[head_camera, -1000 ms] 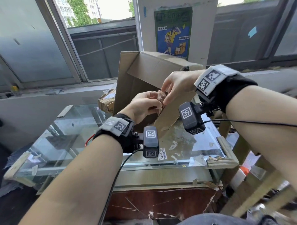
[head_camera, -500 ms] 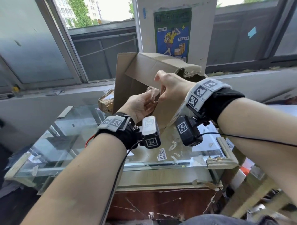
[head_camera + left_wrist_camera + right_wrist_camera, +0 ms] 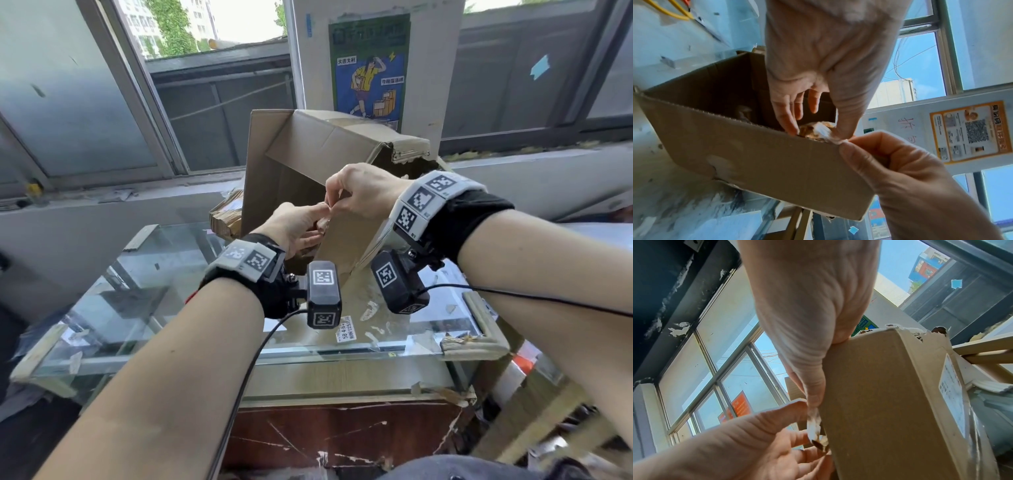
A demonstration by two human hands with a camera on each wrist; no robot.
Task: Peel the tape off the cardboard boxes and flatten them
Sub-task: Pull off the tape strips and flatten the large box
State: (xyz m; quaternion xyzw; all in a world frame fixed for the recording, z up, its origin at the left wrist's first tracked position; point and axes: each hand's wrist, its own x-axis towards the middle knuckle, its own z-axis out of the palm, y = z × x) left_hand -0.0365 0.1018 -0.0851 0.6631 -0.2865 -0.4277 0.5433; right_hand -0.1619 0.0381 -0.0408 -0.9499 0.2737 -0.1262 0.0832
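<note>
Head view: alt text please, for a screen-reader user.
Both hands meet at the front edge of an open cardboard box on a glass table: the left hand and right hand pinch a crumpled strip of tape. Windows and a poster sit behind.

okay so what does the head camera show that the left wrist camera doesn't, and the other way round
Only the head view shows the glass table, the blue poster behind the cardboard box, and both wrist cameras. Only the left wrist view shows the box's dark inside and the orange notice. Both show the left hand and the right hand pinching crumpled tape at the flap's edge.
</note>
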